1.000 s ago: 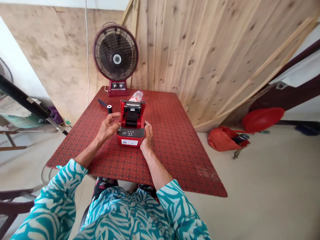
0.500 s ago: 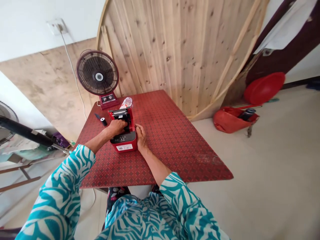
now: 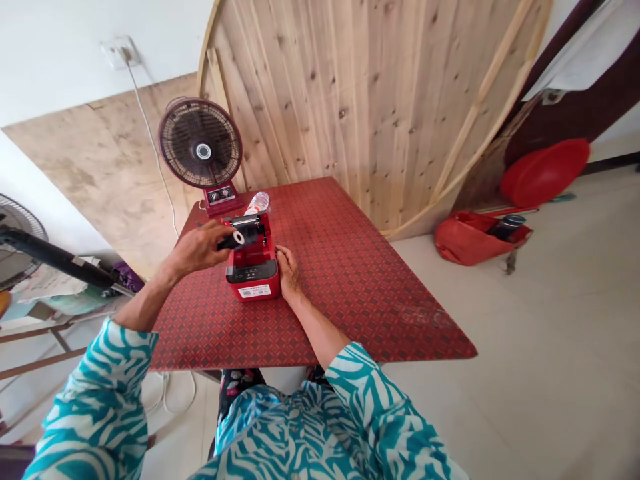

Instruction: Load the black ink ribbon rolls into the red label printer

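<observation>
On the table a small red and black label printer (image 3: 253,287) stands with its lid (image 3: 266,232) raised, so its red inside shows. My left hand (image 3: 203,248) is closed around a black roll with a white core (image 3: 238,238), held over the printer's opening. A dark strip from the roll seems to stretch toward the raised lid. Against the printer's right side rests my right hand (image 3: 289,272), its fingers curled at the edge of the housing.
A dark red table fan (image 3: 203,152) stands at the table's back left. Behind the printer lies a clear plastic bottle (image 3: 257,202). The patterned red table (image 3: 360,287) reaches a round wooden board (image 3: 370,100). On the floor are a red bag (image 3: 463,243) and a red basin (image 3: 545,175).
My left hand has come up and left out of the printer and now holds the black roll. The roll seen on the table no longer shows there. My right hand stays at the printer's side.
</observation>
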A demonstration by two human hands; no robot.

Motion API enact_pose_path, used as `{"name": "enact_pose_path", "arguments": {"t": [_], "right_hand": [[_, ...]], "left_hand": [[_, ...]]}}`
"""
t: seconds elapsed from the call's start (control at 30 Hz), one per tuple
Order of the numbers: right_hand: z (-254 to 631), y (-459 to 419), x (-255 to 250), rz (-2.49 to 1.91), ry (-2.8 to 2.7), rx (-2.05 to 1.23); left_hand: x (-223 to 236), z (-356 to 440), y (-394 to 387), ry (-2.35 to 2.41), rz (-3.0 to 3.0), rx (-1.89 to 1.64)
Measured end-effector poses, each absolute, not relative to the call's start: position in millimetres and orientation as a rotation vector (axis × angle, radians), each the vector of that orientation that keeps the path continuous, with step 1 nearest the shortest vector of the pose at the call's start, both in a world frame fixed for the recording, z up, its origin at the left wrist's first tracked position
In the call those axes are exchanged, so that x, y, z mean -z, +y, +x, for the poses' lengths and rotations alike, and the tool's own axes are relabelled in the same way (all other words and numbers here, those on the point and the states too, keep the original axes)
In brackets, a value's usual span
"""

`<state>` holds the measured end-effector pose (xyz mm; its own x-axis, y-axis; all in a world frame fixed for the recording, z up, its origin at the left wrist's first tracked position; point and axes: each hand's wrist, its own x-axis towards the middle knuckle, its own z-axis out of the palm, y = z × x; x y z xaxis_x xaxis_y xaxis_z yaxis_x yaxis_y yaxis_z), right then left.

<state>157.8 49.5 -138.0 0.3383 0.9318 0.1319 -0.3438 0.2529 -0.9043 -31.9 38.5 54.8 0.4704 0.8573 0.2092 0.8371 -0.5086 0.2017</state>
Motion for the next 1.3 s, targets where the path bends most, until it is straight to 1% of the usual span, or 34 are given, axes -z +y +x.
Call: {"name": "enact_pose_path", "arguments": {"t": [0.1, 0.2, 0.33, 0.43, 0.57, 0.73, 0.8, 0.87, 0.93, 1.0, 1.1, 1.2, 1.3], "right_hand": [[158.4, 48.4, 138.4, -0.928, -0.8, -1.009], [159.0, 48.2, 140.5, -0.928, -0.788, -1.001], [159.7, 49.1, 144.1, -0.909, -0.77, -1.001], [161.0, 49.1, 146.1, -0.92, -0.774, -0.999], [162.7, 48.5, 148.7, -0.942, -0.786, -0.998], [162.2, 49.0, 151.9, -0.945, -0.77, -1.011], [161.8, 49.3, 152.5, -0.948, -0.766, -1.012], [161.8, 49.3, 152.6, -0.949, -0.765, -1.013], [162.0, 49.2, 152.5, -0.944, -0.766, -1.014], [162.2, 49.2, 152.4, -0.939, -0.77, -1.015], [162.0, 49.1, 151.4, -0.94, -0.777, -1.006], [161.5, 48.3, 148.0, -0.973, -0.794, -0.975], [161.7, 46.8, 142.6, -1.014, -0.839, -0.961]], "left_hand": [[-46.8, -77.4, 36.7, 1.718, 2.254, -0.787], [-14.0, -109.3, 46.9, 1.746, 1.893, -1.028], [37.3, -118.8, 70.1, 1.866, 1.771, -1.045], [60.3, -114.3, 83.8, 1.914, 1.775, -0.972], [70.3, -114.3, 92.6, 1.942, 1.749, -0.862], [58.1, -122.3, 100.7, 1.885, 1.818, -0.82], [47.7, -121.3, 105.9, 1.932, 1.851, -0.878], [36.8, -115.8, 113.2, 2.026, 1.907, -0.864], [27.7, -106.8, 122.3, 2.148, 1.988, -0.698], [22.3, -96.9, 132.2, 2.273, 2.058, -0.455], [23.0, -85.4, 144.3, 2.371, 2.135, -0.209], [29.6, -80.1, 149.8, 2.374, 2.158, -0.102], [33.4, -80.4, 150.9, 2.379, 2.157, -0.083]]}}
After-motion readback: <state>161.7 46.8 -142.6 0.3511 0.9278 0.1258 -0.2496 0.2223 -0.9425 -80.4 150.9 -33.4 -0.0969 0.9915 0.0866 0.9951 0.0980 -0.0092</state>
